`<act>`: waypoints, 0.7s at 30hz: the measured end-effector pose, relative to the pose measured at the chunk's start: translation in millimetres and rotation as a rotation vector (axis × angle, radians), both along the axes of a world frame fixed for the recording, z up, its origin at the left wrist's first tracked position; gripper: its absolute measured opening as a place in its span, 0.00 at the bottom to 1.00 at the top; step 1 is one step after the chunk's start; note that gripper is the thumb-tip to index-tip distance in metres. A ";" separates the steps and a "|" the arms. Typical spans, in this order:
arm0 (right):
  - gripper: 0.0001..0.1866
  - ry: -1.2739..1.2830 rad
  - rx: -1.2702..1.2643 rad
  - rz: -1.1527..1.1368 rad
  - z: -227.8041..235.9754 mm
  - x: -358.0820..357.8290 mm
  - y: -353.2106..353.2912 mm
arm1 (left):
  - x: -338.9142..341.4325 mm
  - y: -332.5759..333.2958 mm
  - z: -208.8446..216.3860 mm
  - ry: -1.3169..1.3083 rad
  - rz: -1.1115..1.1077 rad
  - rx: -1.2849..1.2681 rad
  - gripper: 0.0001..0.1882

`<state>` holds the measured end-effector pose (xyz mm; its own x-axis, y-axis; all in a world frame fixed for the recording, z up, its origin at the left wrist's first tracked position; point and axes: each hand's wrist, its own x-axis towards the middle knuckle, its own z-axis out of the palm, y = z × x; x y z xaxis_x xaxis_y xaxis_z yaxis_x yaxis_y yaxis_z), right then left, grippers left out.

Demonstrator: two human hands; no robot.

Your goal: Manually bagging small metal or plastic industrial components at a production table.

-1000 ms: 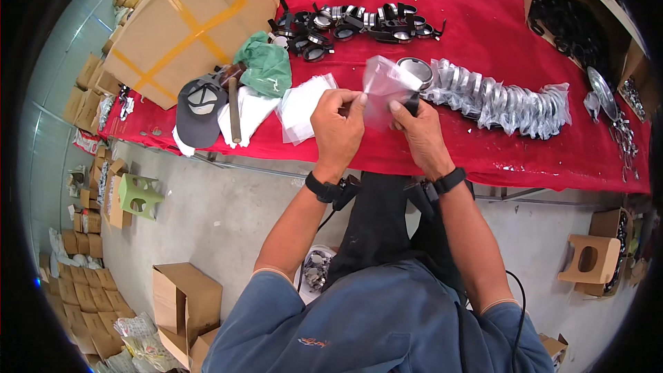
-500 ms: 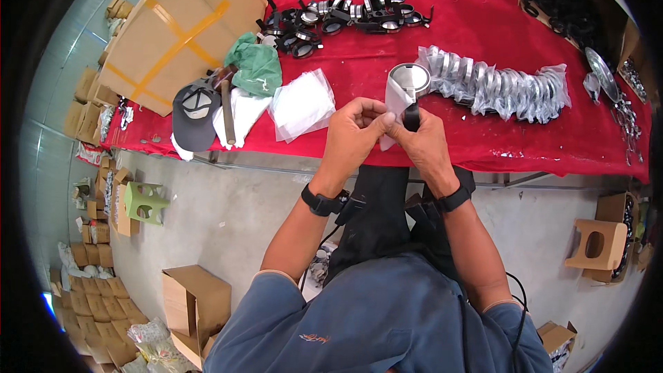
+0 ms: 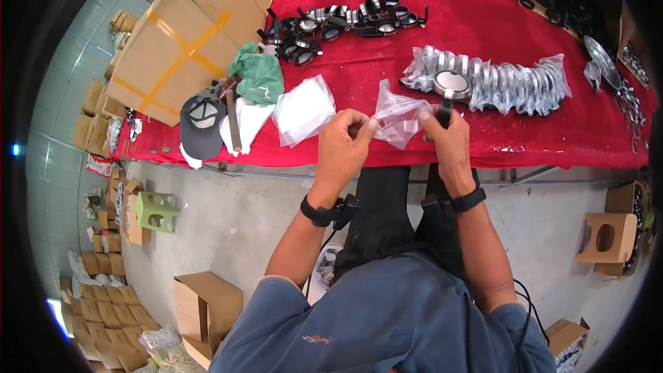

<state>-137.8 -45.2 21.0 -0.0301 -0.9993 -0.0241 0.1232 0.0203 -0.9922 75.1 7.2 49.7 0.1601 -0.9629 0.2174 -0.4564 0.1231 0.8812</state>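
Note:
My left hand (image 3: 349, 139) is closed, its thumb and forefinger pinching one edge of a clear plastic bag (image 3: 398, 119). The bag stretches, crumpled, between both hands above the red cloth. My right hand (image 3: 449, 139) is closed round the black stem of a round, mirror-like disc (image 3: 452, 83) with a metal rim. The bag's other side touches my right thumb; whether it is gripped there I cannot tell. Just beyond the disc lies a row of similar round pieces in clear bags (image 3: 514, 83). A stack of flat clear bags (image 3: 304, 112) lies left of my left hand.
Unwrapped round pieces with black stems (image 3: 338, 21) lie farther back on the red-covered table (image 3: 469, 7). At left are a large cardboard box (image 3: 173, 41), green plastic bag (image 3: 257, 72), grey cap (image 3: 202, 121) and hammer-like wooden handle (image 3: 233, 121). An open box of black parts (image 3: 566, 0) stands back right.
My hands have moved apart, with the right going rightward carrying the disc. The bag, earlier bunched against the disc between my fingers, is now spread out between my hands.

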 end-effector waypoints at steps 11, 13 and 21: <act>0.16 -0.349 0.153 0.484 -13.0 -28.8 86.3 | -31.1 -7.1 14.1 -0.207 0.112 -0.189 0.10; 0.15 -0.618 0.326 0.688 -23.3 -28.6 82.4 | -37.1 -6.4 16.8 -0.190 0.088 -0.175 0.10; 0.17 -0.258 0.202 0.422 -34.2 -10.0 79.1 | -32.7 0.2 18.8 -0.423 -0.102 -0.276 0.07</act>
<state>-147.8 33.9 -13.2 0.4057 -0.8980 -0.1704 0.3027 0.3080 -0.9020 42.4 7.4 68.6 -0.0887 -0.8664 0.4913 -0.7396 0.3877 0.5501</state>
